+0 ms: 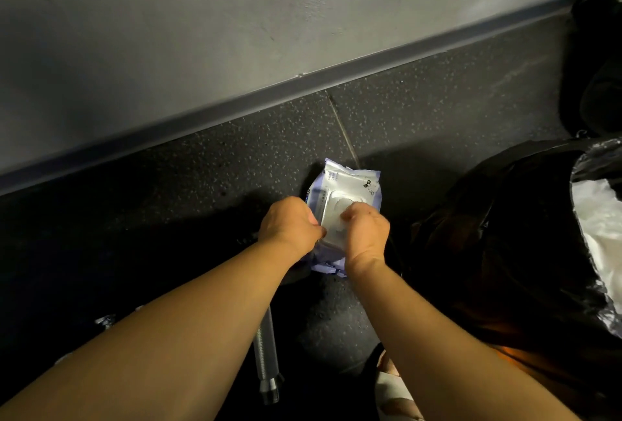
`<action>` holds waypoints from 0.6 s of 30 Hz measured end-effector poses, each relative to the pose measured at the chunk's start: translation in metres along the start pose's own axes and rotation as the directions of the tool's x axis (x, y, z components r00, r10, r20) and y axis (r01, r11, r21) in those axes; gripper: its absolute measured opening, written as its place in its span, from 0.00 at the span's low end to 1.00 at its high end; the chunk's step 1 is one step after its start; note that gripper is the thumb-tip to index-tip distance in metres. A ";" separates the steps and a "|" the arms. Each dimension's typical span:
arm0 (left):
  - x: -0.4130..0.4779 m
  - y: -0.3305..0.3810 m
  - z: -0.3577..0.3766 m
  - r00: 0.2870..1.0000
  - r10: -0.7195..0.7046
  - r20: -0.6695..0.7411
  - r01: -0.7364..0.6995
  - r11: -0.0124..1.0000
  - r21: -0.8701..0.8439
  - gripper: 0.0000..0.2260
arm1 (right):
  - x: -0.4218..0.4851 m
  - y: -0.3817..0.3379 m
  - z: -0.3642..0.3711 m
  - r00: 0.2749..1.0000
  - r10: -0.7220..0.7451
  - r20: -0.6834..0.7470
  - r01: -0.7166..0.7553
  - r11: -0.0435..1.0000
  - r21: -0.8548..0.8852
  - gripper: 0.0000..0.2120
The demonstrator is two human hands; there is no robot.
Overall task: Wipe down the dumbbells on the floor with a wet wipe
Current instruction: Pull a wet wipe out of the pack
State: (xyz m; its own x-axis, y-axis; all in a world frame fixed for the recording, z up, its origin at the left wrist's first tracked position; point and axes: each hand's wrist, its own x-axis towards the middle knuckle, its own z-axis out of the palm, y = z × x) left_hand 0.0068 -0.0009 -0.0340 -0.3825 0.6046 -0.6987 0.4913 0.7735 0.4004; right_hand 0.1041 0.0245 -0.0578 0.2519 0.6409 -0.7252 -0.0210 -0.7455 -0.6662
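Under your fingers: wipe pack point(350, 185) on floor point(235, 168). Left hand point(289, 223) curled, gripping its edge; right hand point(365, 228) pinching lid point(336, 210). Dumbbell handle point(266, 353) nearer you.

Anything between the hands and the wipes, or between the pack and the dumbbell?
Nothing visible blocks the hands: left hand and right hand are both on the wet wipe pack, at its lid. The dumbbell handle lies just nearer the person, partly hidden under the left forearm. Only that arm crosses the path.
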 end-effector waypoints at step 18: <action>-0.116 -0.037 -0.116 0.976 0.108 -0.190 -0.178 0.899 -0.400 0.09 | -0.113 -0.136 -0.021 0.958 -0.031 0.285 0.030 1.000 0.009 0.22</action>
State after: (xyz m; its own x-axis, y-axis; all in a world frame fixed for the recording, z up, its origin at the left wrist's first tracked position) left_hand -0.0577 -0.0780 0.1008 -0.4688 0.7100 -0.5254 0.1971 0.6640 0.7213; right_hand 0.0985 0.0495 0.1179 -0.0335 0.6894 -0.7236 -0.0225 -0.7243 -0.6891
